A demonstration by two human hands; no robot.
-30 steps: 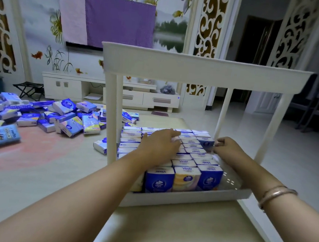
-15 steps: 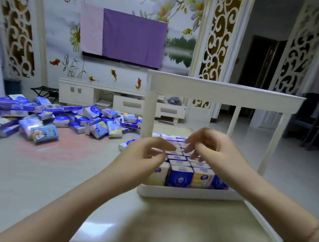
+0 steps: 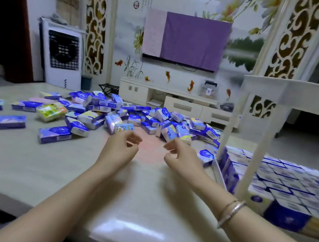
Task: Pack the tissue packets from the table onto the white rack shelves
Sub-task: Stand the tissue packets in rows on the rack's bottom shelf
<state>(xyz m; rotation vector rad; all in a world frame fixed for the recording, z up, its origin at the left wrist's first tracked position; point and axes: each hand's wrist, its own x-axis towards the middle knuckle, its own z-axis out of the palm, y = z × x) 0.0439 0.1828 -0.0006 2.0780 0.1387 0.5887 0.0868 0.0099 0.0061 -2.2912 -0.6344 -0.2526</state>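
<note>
A heap of tissue packets, mostly blue and white, lies spread across the far half of the table. The white rack stands on the table at the right; its lower shelf is filled with upright packets in tight rows. My left hand and my right hand hover over the table just short of the heap, fingers curled and apart, nothing in either. A single blue packet lies right of my right hand, beside the rack's leg.
Loose packets reach toward the table's left edge, among them a green and yellow one. Behind the table are a white TV cabinet, a cloth-covered TV and a white air cooler.
Both hands have left the rack's lower shelf and swung left to the heap of loose packets. The view has turned left, putting the rack at the right edge.
</note>
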